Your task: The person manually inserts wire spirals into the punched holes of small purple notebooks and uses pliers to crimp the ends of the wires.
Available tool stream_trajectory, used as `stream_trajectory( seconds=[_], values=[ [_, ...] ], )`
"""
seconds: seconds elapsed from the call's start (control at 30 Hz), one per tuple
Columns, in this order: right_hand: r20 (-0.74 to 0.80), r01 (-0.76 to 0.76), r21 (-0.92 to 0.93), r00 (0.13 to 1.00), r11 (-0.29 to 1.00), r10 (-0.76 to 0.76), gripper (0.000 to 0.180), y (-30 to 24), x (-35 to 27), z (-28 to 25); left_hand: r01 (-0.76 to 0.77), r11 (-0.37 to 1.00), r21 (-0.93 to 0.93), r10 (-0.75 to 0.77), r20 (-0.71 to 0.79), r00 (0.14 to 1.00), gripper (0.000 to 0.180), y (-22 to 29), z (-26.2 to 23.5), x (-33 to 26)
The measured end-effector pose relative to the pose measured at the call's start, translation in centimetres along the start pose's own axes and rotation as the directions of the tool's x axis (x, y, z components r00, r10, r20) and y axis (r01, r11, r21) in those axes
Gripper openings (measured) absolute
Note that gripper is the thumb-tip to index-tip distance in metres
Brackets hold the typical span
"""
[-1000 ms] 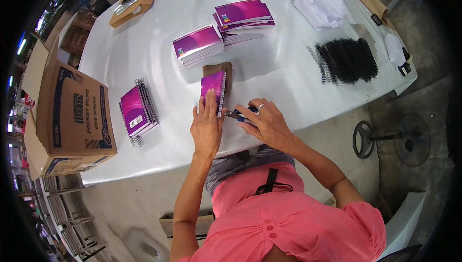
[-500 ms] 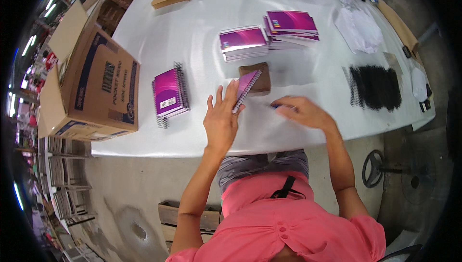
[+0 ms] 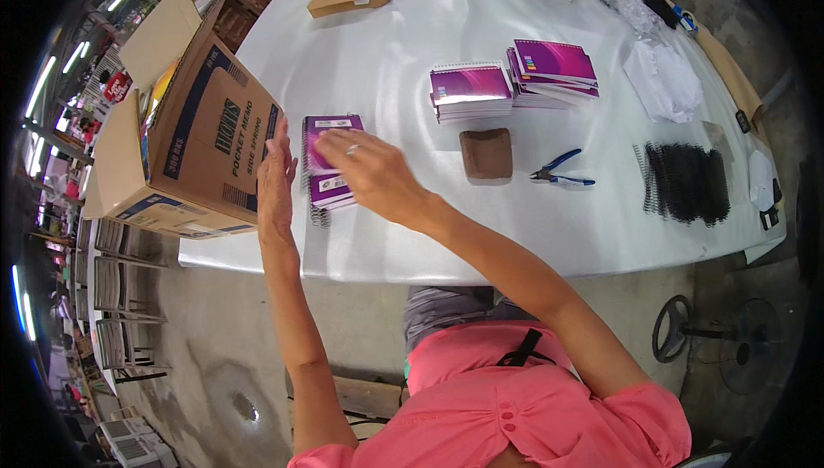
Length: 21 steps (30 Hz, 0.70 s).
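Both hands are at the stack of purple spiral notebooks [image 3: 330, 163] near the table's [image 3: 395, 56] left edge, just beside the big cardboard box [image 3: 202, 137]. Left hand [image 3: 276, 178] stands flat and upright, fingers together, against the stack's left side, w/ the box right behind it. Right hand [image 3: 371, 172] lies palm down over the stack's right part, fingers loosely spread; can't tell if it pinches the top notebook or only presses it, since the hand hides the contact.

To do it well: use the left palm as a stop, push the covers square against it, and keep the wire spines lined up on one side so they don't snag.

Covers look glossy, thin card; spines are wire coil. Mid-table sit a brown, matte, rounded-corner block [image 3: 486, 154] and blue-handled pliers [image 3: 560, 172]; two more purple stacks [image 3: 515, 82] lie beyond. Black wire coils [image 3: 687, 183] lie toward the right edge. Table cover is smooth white sheet.
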State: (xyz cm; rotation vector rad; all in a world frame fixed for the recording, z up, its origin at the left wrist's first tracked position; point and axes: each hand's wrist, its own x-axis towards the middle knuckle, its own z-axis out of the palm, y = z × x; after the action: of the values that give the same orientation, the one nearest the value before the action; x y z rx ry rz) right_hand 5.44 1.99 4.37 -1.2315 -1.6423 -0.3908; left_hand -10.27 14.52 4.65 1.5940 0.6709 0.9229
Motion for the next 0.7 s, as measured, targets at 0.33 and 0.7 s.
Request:
stream_trajectory(
  seconds=[0.33,0.7],
  values=[
    [0.368,-0.334,-0.399,0.795,0.854,0.482,0.038,11.5,-2.5,-5.9,0.206,0.915,0.348,-0.223,0.011,0.975,0.050,-5.3,-3.5,-0.8],
    [0.304,0.072,-0.566,0.944,0.821,0.127,0.042,16.8,-6.6,-8.5,-0.108,0.975,0.192,0.105,0.025,0.994,0.052,-1.9,11.1,-3.2]
  ],
)
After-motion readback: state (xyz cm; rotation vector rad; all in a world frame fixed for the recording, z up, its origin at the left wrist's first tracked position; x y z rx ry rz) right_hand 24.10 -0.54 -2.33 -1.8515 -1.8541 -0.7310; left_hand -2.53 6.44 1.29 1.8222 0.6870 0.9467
